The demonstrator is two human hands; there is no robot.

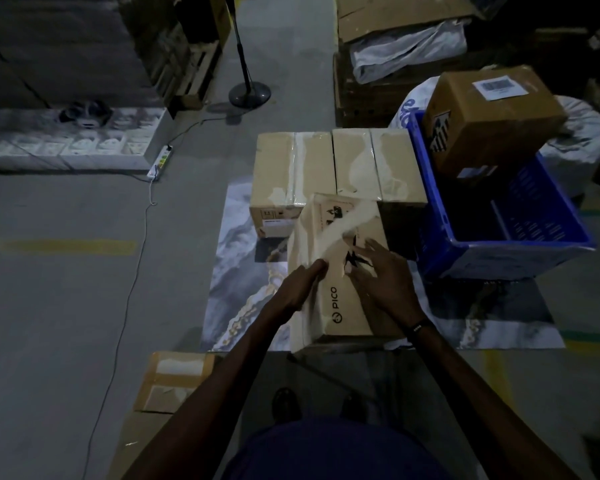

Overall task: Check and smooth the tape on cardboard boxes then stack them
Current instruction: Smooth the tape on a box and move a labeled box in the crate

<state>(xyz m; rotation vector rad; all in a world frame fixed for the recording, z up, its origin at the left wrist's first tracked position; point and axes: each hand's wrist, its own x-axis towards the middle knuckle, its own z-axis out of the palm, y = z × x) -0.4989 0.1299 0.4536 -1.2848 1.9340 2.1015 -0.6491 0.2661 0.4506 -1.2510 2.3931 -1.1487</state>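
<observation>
A cardboard box marked PICO (343,271) stands in front of me on a marbled mat (243,285), with a wide strip of clear tape running over its top. My left hand (300,285) lies against the box's left top edge, fingers curled along the tape there. Flat on the top face rests my right hand (381,275), its fingers straight and spread. Behind this box, two taped cardboard boxes (336,168) stand side by side.
A blue crate (520,244) stands at the right, with a labelled cardboard box (492,116) tilted on its far rim. Another taped box (174,379) lies on the floor at my lower left. A fan stand (248,91), a power strip (160,161) and pallets lie beyond.
</observation>
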